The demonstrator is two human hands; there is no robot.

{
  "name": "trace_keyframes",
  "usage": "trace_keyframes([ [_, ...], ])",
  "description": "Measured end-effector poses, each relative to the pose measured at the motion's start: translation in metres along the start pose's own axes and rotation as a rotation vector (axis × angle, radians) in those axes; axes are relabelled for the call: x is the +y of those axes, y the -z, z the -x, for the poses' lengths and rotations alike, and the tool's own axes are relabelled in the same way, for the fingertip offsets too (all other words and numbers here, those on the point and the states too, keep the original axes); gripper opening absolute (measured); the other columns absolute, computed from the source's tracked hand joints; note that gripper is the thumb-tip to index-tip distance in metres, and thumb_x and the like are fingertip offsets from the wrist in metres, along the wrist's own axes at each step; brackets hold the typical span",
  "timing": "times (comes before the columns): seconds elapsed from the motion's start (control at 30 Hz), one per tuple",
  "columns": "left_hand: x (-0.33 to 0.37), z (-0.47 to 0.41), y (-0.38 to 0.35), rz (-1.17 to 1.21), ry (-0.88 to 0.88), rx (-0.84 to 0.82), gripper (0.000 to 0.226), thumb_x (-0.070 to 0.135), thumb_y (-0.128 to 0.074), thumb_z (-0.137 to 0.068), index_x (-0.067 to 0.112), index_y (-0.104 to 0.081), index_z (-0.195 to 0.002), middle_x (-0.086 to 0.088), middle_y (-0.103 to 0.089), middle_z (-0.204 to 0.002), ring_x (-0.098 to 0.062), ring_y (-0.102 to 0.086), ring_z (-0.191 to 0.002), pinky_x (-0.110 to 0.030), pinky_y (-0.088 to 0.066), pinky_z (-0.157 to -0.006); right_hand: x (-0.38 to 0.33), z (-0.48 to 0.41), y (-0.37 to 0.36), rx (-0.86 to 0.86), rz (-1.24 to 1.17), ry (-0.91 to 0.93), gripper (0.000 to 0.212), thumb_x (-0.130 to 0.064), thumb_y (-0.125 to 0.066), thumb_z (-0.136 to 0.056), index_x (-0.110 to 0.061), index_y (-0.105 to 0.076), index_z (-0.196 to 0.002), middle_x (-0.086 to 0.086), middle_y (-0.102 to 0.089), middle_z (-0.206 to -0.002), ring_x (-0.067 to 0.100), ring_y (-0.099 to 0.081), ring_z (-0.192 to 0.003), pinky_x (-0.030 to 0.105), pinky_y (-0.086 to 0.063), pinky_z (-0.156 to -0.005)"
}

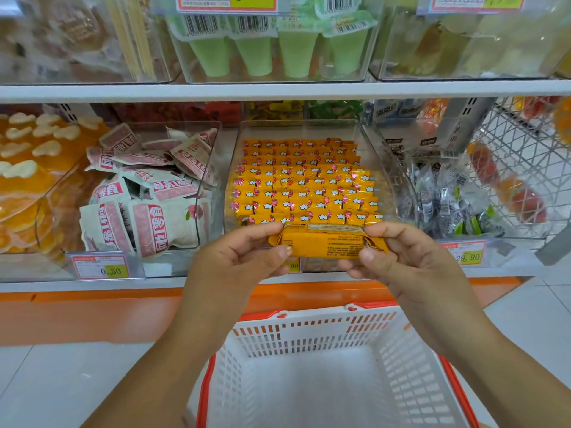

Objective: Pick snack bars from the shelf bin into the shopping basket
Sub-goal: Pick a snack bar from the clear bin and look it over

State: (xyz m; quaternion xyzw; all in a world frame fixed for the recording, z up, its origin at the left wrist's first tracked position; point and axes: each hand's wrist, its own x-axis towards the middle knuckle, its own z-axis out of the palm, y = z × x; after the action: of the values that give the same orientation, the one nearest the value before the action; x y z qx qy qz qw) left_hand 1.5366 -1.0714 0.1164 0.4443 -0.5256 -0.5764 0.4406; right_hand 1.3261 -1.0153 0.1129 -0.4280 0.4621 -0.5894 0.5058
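A yellow-orange snack bar (324, 242) is held level in front of the shelf, its printed back facing me. My left hand (244, 257) pinches its left end and my right hand (401, 257) pinches its right end. Behind it, a clear shelf bin (383, 168) holds several rows of the same yellow bars (302, 180). Below my hands, on the floor, stands a white shopping basket (309, 332) with an orange rim; nothing shows inside it.
Left of the bar bin sits a clear bin of pink-and-white snack packs (148, 193); on the right, a bin of dark wrapped sweets (454, 202). Price tags (102, 267) line the shelf edge. Green jelly cups (275, 50) fill the upper shelf. A wire rack (522, 156) stands far right.
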Motion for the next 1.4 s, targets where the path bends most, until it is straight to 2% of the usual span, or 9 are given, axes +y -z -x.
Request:
trace_keyframes([
  [0.27, 0.000, -0.001, 0.000, 0.050, 0.049, -0.046, 0.023, 0.012, -0.061, -0.085, 0.022, -0.073, -0.102, -0.007, -0.078, -0.091, -0.020, -0.075, -0.086, -0.021, -0.059, -0.071, -0.003, -0.004, -0.001, 0.065, -0.154, -0.055, 0.024, -0.022, -0.074, -0.060, -0.019, -0.075, -0.083, 0.022, -0.073, -0.092, 0.036, -0.074, -0.078, 0.026, -0.059, -0.062],
  [0.53, 0.004, -0.001, 0.007, 0.057, 0.100, -0.133, 0.032, -0.001, -0.062, -0.086, 0.020, -0.070, -0.108, -0.007, -0.077, -0.095, -0.020, -0.074, -0.092, -0.021, -0.058, -0.076, -0.005, -0.003, 0.001, 0.002, -0.152, -0.108, 0.058, -0.015, -0.071, -0.061, -0.008, -0.061, -0.118, 0.020, -0.073, -0.096, 0.033, -0.073, -0.093, 0.028, -0.059, -0.076],
  [0.73, -0.004, -0.005, 0.008, -0.091, 0.056, -0.020, 0.008, 0.027, -0.070, -0.075, 0.020, -0.074, -0.075, -0.001, -0.075, -0.077, -0.023, -0.075, -0.082, -0.036, -0.058, -0.081, -0.003, -0.005, 0.000, 0.081, -0.088, -0.088, 0.017, -0.029, -0.073, -0.064, -0.015, -0.066, -0.070, 0.009, -0.072, -0.078, 0.034, -0.074, -0.084, 0.024, -0.058, -0.062],
  [0.83, -0.006, -0.003, 0.007, -0.223, 0.061, -0.008, 0.012, 0.021, -0.067, -0.088, 0.017, -0.070, -0.077, 0.006, -0.074, -0.075, -0.013, -0.074, -0.073, -0.020, -0.055, -0.072, 0.000, -0.007, -0.003, 0.104, -0.137, -0.127, 0.029, -0.030, -0.072, -0.063, -0.010, -0.054, -0.074, 0.010, -0.068, -0.072, 0.036, -0.073, -0.086, 0.025, -0.058, -0.061],
  [0.97, -0.010, -0.005, 0.009, -0.491, -0.048, 0.064, 0.013, 0.029, -0.066, -0.089, 0.027, -0.068, -0.077, 0.018, -0.070, -0.077, 0.001, -0.065, -0.076, -0.004, -0.042, -0.062, 0.005, -0.013, -0.015, 0.070, -0.145, -0.163, 0.051, -0.038, -0.085, -0.057, -0.008, -0.060, -0.089, 0.025, -0.072, -0.091, 0.039, -0.072, -0.091, 0.027, -0.059, -0.066],
  [1.07, -0.009, -0.013, 0.018, -0.621, -0.174, 0.184, 0.007, 0.040, -0.065, -0.083, 0.037, -0.067, -0.090, 0.026, -0.063, -0.090, 0.004, -0.058, -0.092, -0.008, -0.041, -0.077, 0.006, -0.025, -0.022, 0.097, -0.015, -0.121, 0.056, -0.050, -0.092, -0.046, -0.020, -0.068, -0.087, 0.017, -0.074, -0.091, 0.036, -0.073, -0.088, 0.027, -0.059, -0.069],
  [1.2, -0.017, -0.030, 0.040, -0.765, -0.175, 0.345, 0.054, 0.042, -0.069, -0.085, 0.034, -0.051, -0.136, 0.013, -0.050, -0.134, -0.007, -0.044, -0.127, -0.028, -0.041, -0.103, -0.009, -0.057, -0.038, 0.130, 0.154, -0.019, 0.046, -0.024, -0.078, -0.072, -0.005, -0.054, -0.106, 0.005, -0.075, -0.088, 0.029, -0.074, -0.083, 0.026, -0.059, -0.072],
  [1.3, -0.023, -0.036, 0.047, -0.811, -0.201, 0.331, 0.060, 0.045, -0.064, -0.087, 0.028, -0.047, -0.142, 0.005, -0.051, -0.141, -0.014, -0.045, -0.132, -0.033, -0.042, -0.107, -0.012, -0.084, -0.066, 0.041, 0.401, 0.075, 0.024, -0.013, -0.071, -0.084, -0.018, -0.052, -0.099, 0.002, -0.073, -0.090, 0.018, -0.073, -0.082, 0.036, -0.060, -0.078],
  [1.4, -0.024, -0.038, 0.041, -0.842, -0.202, 0.255, 0.060, 0.045, -0.063, -0.090, 0.032, -0.043, -0.145, 0.019, -0.050, -0.132, -0.004, -0.047, -0.124, -0.023, -0.040, -0.097, -0.007, -0.108, -0.085, -0.064, 0.704, 0.177, 0.030, -0.023, -0.074, -0.085, -0.037, -0.048, -0.091, -0.006, -0.067, -0.083, 0.010, -0.068, -0.078, 0.035, -0.058, -0.075],
])
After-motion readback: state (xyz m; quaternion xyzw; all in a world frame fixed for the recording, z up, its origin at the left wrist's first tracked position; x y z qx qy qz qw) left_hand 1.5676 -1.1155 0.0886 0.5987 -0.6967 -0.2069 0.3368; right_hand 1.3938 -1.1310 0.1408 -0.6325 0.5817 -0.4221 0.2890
